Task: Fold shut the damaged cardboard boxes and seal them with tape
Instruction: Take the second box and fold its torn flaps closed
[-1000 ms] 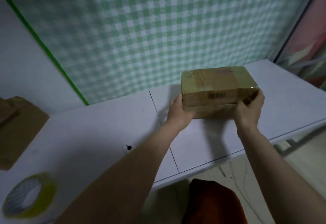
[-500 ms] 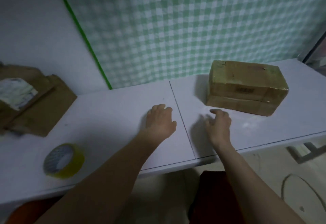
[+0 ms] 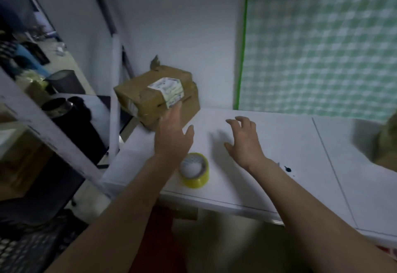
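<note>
A battered brown cardboard box (image 3: 150,96) sits at the far left end of the white table (image 3: 268,165), turned at an angle, its top creased and dented, with a white printed label (image 3: 168,89) wrapped over its upper right edge; it seems to rest on flatter cardboard beneath. A roll of yellowish clear tape (image 3: 195,172) lies flat on the table near its front edge. At the right edge of the view, a blurred part of a second brown box (image 3: 386,143) stands on the table.
</note>
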`<state>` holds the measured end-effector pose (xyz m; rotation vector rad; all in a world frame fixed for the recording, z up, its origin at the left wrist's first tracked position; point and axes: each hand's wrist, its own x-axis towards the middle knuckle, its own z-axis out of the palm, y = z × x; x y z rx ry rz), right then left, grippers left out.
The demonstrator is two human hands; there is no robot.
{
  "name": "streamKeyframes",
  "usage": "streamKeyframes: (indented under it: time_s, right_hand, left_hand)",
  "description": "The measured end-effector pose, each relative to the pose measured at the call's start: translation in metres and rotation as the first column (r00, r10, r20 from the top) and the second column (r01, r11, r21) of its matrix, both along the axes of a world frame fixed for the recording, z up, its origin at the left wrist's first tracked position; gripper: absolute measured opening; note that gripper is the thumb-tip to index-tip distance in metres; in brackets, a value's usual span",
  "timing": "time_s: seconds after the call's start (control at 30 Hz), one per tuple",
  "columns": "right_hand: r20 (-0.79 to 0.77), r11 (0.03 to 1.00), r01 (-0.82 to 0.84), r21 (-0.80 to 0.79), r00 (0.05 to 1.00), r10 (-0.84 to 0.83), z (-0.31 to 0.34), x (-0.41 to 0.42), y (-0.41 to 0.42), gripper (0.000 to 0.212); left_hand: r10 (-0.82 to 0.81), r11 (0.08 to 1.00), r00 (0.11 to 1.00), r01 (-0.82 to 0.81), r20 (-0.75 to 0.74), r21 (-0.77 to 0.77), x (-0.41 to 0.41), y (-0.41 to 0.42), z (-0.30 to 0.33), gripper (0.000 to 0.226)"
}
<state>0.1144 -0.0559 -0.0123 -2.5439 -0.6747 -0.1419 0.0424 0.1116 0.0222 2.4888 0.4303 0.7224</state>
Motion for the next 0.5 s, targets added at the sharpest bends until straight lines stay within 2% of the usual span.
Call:
streamKeyframes:
  time_s: [0.1, 0.17, 0.2, 0.27, 0.3, 0.37, 0.4, 0.5]
  right_hand:
    - [-0.019, 0.996, -0.073, 0.058, 0.997, 0.074, 0.009, -0.008, 0.050, 0.067]
    - [-0.021, 0.990, -0.113, 0.083, 0.993, 0.115, 0.013, -0.012, 0.076, 0.066]
    - [-0.026, 0.987, -0.128, 0.095, 0.991, 0.131, 0.015, -0.014, 0.089, 0.066]
    - [-0.033, 0.983, -0.148, 0.111, 0.988, 0.153, 0.017, -0.016, 0.101, 0.066]
    - [-0.030, 0.981, -0.159, 0.107, 0.986, 0.163, 0.017, -0.016, 0.108, 0.067]
    - [-0.024, 0.980, -0.172, 0.097, 0.984, 0.175, 0.016, -0.016, 0.116, 0.068]
    - [-0.022, 0.980, -0.174, 0.094, 0.984, 0.176, 0.016, -0.016, 0.119, 0.069]
    - [-0.020, 0.982, -0.161, 0.104, 0.986, 0.164, 0.012, -0.014, 0.118, 0.070]
  left_hand:
    - [0.207, 0.963, 0.971, -0.181, 0.118, -0.198, -0.008, 0.049, 0.008, 0.069]
    - [0.323, 0.855, 0.941, -0.244, 0.100, -0.457, -0.004, 0.078, 0.012, 0.078]
    - [0.353, 0.747, 0.935, -0.254, 0.043, -0.614, 0.001, 0.093, 0.012, 0.086]
    - [0.324, 0.499, 0.940, -0.268, -0.109, -0.824, 0.011, 0.110, 0.016, 0.102]
    - [0.279, 0.363, 0.950, -0.238, -0.138, -0.901, 0.017, 0.121, 0.016, 0.106]
    - [0.179, 0.097, 0.979, -0.114, -0.095, -0.989, 0.029, 0.134, 0.014, 0.098]
    - [0.132, 0.021, 0.988, -0.081, -0.077, -0.997, 0.033, 0.137, 0.013, 0.095]
    - [0.060, -0.044, 0.997, -0.053, -0.056, -0.998, 0.041, 0.140, 0.012, 0.081]
